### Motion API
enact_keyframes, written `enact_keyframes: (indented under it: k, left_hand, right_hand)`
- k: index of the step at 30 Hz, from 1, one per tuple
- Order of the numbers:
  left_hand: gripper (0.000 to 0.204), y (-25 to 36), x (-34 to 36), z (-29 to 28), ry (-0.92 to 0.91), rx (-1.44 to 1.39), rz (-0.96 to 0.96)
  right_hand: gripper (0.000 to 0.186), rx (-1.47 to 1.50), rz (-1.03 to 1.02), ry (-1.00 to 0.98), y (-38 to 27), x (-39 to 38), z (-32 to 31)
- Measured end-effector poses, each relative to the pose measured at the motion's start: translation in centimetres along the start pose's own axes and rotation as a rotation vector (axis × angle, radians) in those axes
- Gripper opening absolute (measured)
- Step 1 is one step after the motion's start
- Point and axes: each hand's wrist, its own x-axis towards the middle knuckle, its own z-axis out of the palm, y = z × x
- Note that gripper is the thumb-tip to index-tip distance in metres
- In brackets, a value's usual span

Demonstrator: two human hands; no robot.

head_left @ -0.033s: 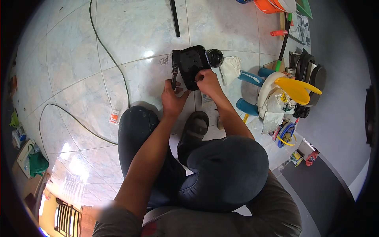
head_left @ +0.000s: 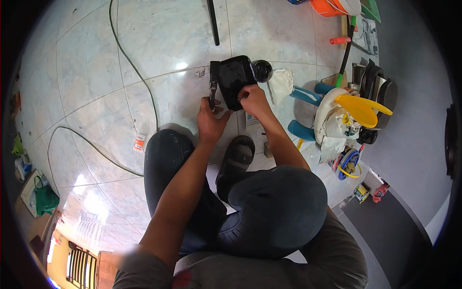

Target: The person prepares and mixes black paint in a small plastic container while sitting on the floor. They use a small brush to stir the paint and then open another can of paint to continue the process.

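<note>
My left hand (head_left: 210,123) grips a flat paintbrush (head_left: 212,84) whose head is coated in black, alongside a glossy black tray-like piece (head_left: 233,72) on the floor. The fingers of my right hand (head_left: 252,101) are curled closed at that piece's lower right part; what they pinch is too small to make out. Beside its upper right corner sits a round black container (head_left: 262,71), and a crumpled white bag (head_left: 281,84) lies farther right, next to it.
A green cord (head_left: 147,86) snakes over the tiled floor (head_left: 86,86). Above lies a black bar (head_left: 212,21). To the right are a stool with blue legs (head_left: 301,130), yellow items (head_left: 356,108), an orange bucket (head_left: 327,7) and a grey wall (head_left: 414,144). My knees and sandalled foot are below.
</note>
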Motion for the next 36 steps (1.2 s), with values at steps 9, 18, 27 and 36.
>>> enact_keyframes:
  k: [9,18,27,36]
  left_hand:
    - [0.061,0.3,0.0,-0.1,0.016,0.034,0.006]
    - [0.062,0.0,0.1,0.3,0.014,0.017,0.007]
    - [0.059,-0.3,0.1,0.3,0.022,0.018,-0.016]
    - [0.059,-0.5,0.0,0.4,0.020,0.012,-0.004]
  right_hand:
    - [0.009,0.486,0.254,-0.166,0.3,-0.4,-1.4]
    - [0.013,0.485,0.155,-0.053,0.8,-0.5,-2.5]
    - [0.007,-0.174,-0.147,0.117,-0.9,-1.0,-0.5]
    - [0.007,-0.082,-0.100,0.082,-2.2,-1.1,-1.0]
